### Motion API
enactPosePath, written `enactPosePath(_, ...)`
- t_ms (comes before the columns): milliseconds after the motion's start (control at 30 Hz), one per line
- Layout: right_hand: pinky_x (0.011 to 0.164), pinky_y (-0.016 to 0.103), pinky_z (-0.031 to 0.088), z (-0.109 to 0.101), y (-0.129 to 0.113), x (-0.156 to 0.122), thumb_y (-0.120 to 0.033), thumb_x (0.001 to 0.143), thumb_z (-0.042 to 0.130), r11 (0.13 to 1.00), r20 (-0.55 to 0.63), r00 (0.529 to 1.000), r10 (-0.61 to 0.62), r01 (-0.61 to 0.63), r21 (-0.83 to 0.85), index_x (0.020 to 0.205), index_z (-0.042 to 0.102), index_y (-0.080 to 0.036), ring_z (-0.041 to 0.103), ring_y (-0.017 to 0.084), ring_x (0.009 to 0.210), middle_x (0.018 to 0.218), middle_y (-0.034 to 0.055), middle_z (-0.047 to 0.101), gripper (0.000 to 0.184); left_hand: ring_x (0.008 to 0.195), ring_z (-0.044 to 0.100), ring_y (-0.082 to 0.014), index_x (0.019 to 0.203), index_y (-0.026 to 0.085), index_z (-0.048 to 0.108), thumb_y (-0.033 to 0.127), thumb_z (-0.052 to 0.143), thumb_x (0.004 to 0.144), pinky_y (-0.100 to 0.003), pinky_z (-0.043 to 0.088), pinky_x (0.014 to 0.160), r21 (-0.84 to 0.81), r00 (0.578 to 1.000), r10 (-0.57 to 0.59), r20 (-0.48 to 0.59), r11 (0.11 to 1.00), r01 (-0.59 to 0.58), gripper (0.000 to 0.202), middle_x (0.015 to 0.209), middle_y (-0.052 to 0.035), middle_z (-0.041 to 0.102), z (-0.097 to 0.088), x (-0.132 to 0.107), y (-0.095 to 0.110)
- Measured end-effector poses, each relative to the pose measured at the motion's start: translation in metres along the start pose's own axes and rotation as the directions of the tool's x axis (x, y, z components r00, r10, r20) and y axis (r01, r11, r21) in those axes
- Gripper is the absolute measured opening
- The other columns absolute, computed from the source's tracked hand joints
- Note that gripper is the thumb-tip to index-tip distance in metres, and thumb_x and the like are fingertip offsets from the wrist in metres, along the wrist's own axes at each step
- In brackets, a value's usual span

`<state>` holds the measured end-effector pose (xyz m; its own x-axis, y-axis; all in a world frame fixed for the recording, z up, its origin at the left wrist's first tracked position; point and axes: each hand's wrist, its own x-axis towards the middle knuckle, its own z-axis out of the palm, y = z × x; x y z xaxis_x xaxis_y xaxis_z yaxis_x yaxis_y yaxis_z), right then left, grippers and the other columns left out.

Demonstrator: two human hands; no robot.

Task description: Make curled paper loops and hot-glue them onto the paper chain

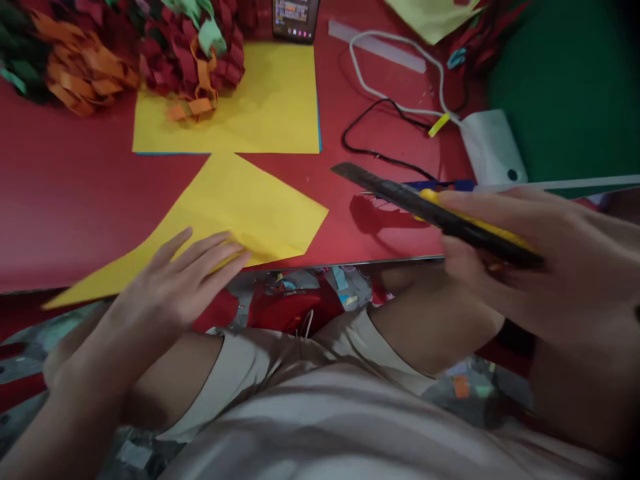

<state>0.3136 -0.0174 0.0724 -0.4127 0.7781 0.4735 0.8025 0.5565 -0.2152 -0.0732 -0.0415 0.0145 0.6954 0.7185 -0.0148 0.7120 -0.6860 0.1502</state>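
Under my left hand [185, 277] lies a folded sheet of yellow paper [250, 200], its left corner jutting past the table's front edge. The fingers of that hand are stretched out and rest on the sheet. My right hand [540, 247] is closed around a yellow and black utility knife [450, 217], raised at the right with its dark blade out and pointing left. The blade is apart from the paper. Behind the folded sheet is a stack of yellow sheets [270, 100] with a thin blue edge showing beneath.
Crimson paper chains [175, 60] and orange paper chains [85, 73] are heaped at the back left. A phone [296, 19] stands behind the stack. A white power bank [493, 147], a white cable [357, 73] and a black cord [350, 127] occupy the right of the red table [65, 200].
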Motion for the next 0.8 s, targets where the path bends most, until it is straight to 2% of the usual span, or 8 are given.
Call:
enactPosePath(133,0.071,0.024,0.059,0.012,-0.003,0.001,-0.012,0.082,0.073,0.995,-0.072,0.992,-0.100,0.098,-0.029,0.132,0.063,-0.033,0.074,0.015,0.082,0.110,-0.0016,0.078,0.055,0.132,0.058,-0.0226,0.161,0.042,-0.002,0.008,0.033,0.099,-0.049,0.041,0.111,0.099,0.994,-0.106,0.013,0.990,0.104,0.079,0.148,0.0009,0.057,-0.024,-0.036,0.005)
enactPosePath(233,0.069,0.025,0.058,0.025,-0.004,0.001,-0.012,0.083,0.072,0.997,-0.125,0.989,-0.073,0.076,0.015,0.128,0.065,-0.030,0.073,0.015,0.079,0.107,0.0002,0.079,0.049,0.119,0.065,-0.0181,0.159,0.050,0.016,0.012,0.036,0.103,-0.045,0.042,0.112,0.154,0.975,-0.216,-0.060,0.963,0.222,0.070,0.144,0.0089,0.060,-0.037,-0.049,-0.002)
enactPosePath(333,0.071,0.028,0.059,0.036,-0.005,-0.001,-0.014,0.086,0.070,0.995,-0.128,0.991,-0.042,0.053,0.084,0.129,0.063,-0.030,0.073,0.016,0.080,0.109,0.0006,0.078,0.046,0.135,0.054,-0.0189,0.144,0.034,0.053,0.021,0.037,0.105,-0.042,0.040,0.116,0.027,0.988,-0.147,-0.050,0.989,0.148,0.045,0.151,0.0063,0.053,-0.040,-0.032,-0.028)
enactPosePath(400,0.073,0.031,0.060,0.041,-0.007,-0.002,-0.018,0.090,0.066,0.994,-0.086,0.996,-0.014,0.023,0.107,0.130,0.062,-0.033,0.073,0.018,0.082,0.110,0.0004,0.077,0.043,0.145,0.042,-0.0166,0.133,0.020,0.062,0.023,0.025,0.107,-0.041,0.033,0.123,-0.045,0.981,-0.173,0.082,0.983,0.177,0.046,0.154,0.0012,0.051,-0.037,-0.009,-0.050)
enactPosePath(467,0.076,0.032,0.061,0.045,-0.008,-0.003,-0.020,0.091,0.063,0.993,-0.051,0.999,-0.014,0.020,0.115,0.131,0.062,-0.033,0.074,0.018,0.084,0.109,0.0007,0.077,0.042,0.151,0.034,-0.0193,0.141,0.020,0.056,0.023,0.017,0.106,-0.054,0.018,0.127,-0.073,0.960,-0.225,0.169,0.968,0.240,0.052,0.152,0.0001,0.053,-0.030,0.011,-0.067)
enactPosePath(533,0.077,0.031,0.061,0.047,-0.008,-0.002,-0.019,0.091,0.062,0.991,-0.033,0.998,-0.047,0.051,0.126,0.132,0.061,-0.031,0.074,0.018,0.085,0.109,0.0008,0.077,0.042,0.157,0.018,-0.0237,0.151,0.024,0.043,0.034,0.025,0.107,-0.062,0.009,0.126,-0.151,0.946,-0.226,0.232,0.952,0.265,0.049,0.162,-0.0004,0.039,-0.025,0.025,-0.077)
enactPosePath(667,0.078,0.029,0.060,0.047,-0.010,0.007,-0.018,0.091,0.061,0.986,0.017,0.997,-0.079,0.076,0.146,0.132,0.061,-0.030,0.074,0.018,0.089,0.110,0.0010,0.077,0.043,0.155,0.024,-0.0211,0.146,0.030,0.050,0.051,0.022,0.107,-0.058,0.004,0.127,-0.280,0.944,-0.249,0.216,0.911,0.304,0.053,0.161,0.0012,0.041,-0.027,0.031,-0.077)
enactPosePath(800,0.078,0.030,0.061,0.051,-0.014,0.026,-0.019,0.091,0.060,0.987,0.032,0.997,-0.076,0.070,0.145,0.129,0.063,-0.031,0.075,0.019,0.086,0.109,0.0009,0.077,0.040,0.152,0.029,-0.0212,0.135,0.021,0.059,0.049,0.003,0.106,-0.053,0.008,0.126,-0.294,0.946,-0.266,0.185,0.904,0.312,0.069,0.159,0.0016,0.043,-0.030,0.032,-0.067)
